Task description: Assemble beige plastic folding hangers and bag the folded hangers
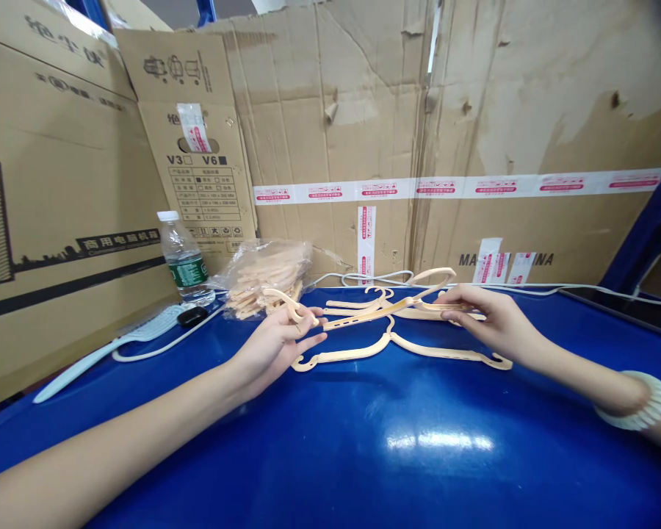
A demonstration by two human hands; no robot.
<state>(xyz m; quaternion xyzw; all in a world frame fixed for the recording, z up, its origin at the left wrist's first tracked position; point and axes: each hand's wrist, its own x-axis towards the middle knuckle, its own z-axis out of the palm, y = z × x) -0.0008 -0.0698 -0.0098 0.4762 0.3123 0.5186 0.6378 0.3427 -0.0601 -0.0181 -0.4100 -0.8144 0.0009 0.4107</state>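
Note:
My right hand [488,316] pinches one arm of a peach plastic clothes hanger [366,316], holding it raised and slightly tilted above the table. The hanger's hook [438,275] points up and to the right. Between the fingers of my left hand [278,342] is a small curved hanger end piece [286,303], close to the hanger's left tip. Whether the two parts touch, I cannot tell. Below them, another hanger [352,355] with curled ends lies flat on the blue table [330,448]. Further peach hanger parts [346,304] lie behind it, partly covered by the held hanger.
A clear plastic bag of peach parts [267,275] lies at the back left beside a water bottle [184,257]. Left of these are a pale blue flat-headed tool [115,342], a small black object [192,316] and a white cable [159,355]. Cardboard [330,132] walls the back.

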